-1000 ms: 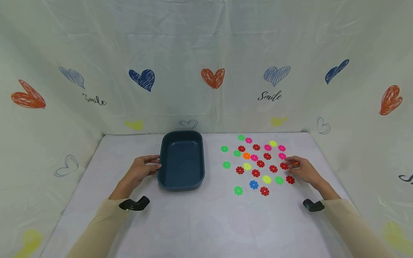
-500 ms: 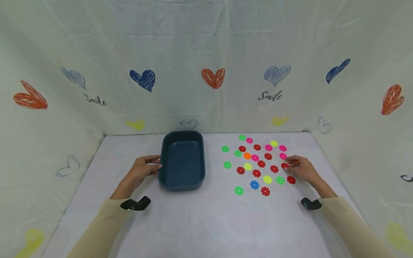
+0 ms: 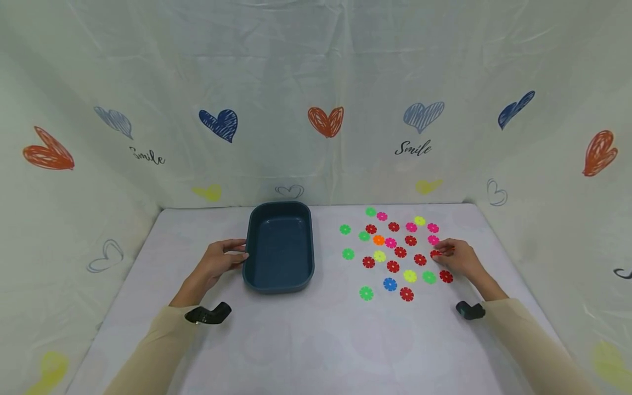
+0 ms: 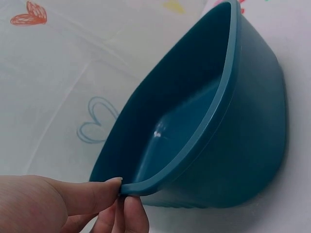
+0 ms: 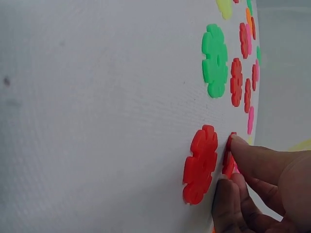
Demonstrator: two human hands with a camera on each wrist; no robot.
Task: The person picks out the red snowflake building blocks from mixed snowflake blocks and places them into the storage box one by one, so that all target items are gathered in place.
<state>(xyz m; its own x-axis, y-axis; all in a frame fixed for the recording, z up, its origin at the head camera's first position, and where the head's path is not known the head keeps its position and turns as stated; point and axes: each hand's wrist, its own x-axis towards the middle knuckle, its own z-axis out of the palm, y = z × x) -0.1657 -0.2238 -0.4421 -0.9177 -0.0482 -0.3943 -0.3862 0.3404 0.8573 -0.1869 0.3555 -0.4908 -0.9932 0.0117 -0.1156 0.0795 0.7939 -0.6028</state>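
Note:
A dark blue-green plastic basin (image 3: 278, 249) stands on the white table. My left hand (image 3: 221, 260) pinches its left rim, thumb on top and fingers below, as the left wrist view shows. At the right edge of a spread of flower-shaped discs is my right hand (image 3: 459, 257). Its thumb and fingers pinch a red flower-shaped disc (image 5: 228, 158), partly hidden by the thumb. A thin reddish edge also shows among the fingers in the head view; what it belongs to is unclear. Another red disc (image 5: 200, 165) lies close by, apart from the hand.
Several flower-shaped discs in red, pink, green, yellow, orange and one blue disc (image 3: 390, 284) lie flat on the table right of the basin. A green disc (image 3: 429, 277) is near my right hand. A white curtain (image 3: 326, 66) with printed hearts hangs behind.
The right wrist has shifted slightly left while its fingers stay by the red disc. The orange edge in that hand now shows less and looks redder. My left hand keeps its grip on the basin.

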